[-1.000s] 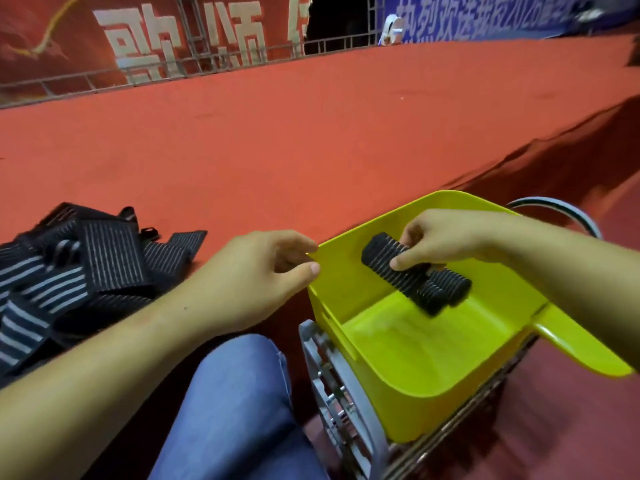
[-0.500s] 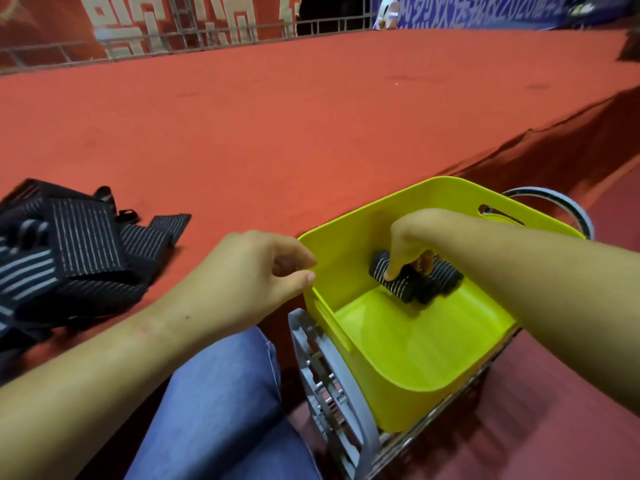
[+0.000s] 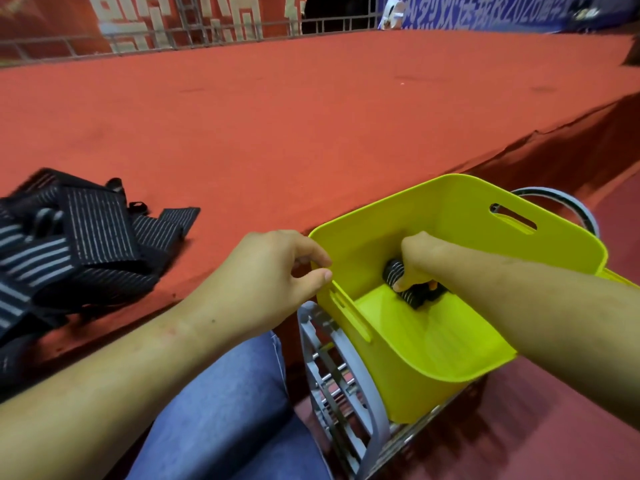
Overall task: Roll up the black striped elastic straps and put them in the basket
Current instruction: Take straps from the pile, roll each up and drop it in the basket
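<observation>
Black striped strap roll (image 3: 412, 297) in yellow basket (image 3: 450, 216), right hand (image 3: 420, 258) grip pinching its top, left hand (image 3: 273, 271) pinching rim.

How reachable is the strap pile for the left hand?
Likely yes: the left hand only pinches the rim of the yellow basket; the unrolled strap pile lies beside its forearm, nothing between.

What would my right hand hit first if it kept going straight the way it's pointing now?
The right hand, gripping the rolled strap, points down into the yellow basket. The strap would likely meet the basket's floor first, near its far wall; depth is unclear.
</observation>
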Tool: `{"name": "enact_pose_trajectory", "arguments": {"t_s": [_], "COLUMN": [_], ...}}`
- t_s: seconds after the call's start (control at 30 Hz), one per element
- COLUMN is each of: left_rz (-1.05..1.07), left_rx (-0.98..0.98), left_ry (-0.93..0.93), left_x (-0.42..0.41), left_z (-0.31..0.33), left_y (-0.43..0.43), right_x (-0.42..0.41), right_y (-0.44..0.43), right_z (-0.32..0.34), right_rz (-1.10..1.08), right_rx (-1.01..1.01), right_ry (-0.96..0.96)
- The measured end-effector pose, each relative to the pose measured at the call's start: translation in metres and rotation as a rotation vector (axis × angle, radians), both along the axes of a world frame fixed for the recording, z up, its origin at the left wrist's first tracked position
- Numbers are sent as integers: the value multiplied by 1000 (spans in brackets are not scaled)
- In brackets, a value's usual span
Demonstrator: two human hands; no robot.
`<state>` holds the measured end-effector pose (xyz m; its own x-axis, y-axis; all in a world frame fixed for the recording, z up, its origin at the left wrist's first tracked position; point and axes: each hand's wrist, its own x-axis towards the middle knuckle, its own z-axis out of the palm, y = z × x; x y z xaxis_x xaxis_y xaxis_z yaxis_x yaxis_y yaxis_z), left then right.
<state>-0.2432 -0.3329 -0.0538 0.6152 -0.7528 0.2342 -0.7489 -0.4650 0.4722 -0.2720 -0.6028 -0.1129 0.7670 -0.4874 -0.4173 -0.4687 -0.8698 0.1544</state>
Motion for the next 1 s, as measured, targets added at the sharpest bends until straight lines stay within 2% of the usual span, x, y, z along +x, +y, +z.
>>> {"name": "enact_pose_trajectory", "arguments": {"t_s": [0.27, 0.5, 0.7, 1.0], "left_rz": [-109, -119, -104, -32], "left_rx": [17, -9, -26, -81], "left_ry": [-26, -18, 28, 30], "left_x": [-11, -16, -10, -19], "left_z": [0, -5, -12, -9], "left_y": [18, 30, 29, 60], "right_x": [3, 7, 13, 14], "right_y": [4, 18, 23, 77], "right_z": [-1, 16, 32, 89], "right_rz": [-18, 21, 39, 191], "right_rx": [-51, -92, -4, 157], "right_ry": [-6, 4, -47, -271]}}
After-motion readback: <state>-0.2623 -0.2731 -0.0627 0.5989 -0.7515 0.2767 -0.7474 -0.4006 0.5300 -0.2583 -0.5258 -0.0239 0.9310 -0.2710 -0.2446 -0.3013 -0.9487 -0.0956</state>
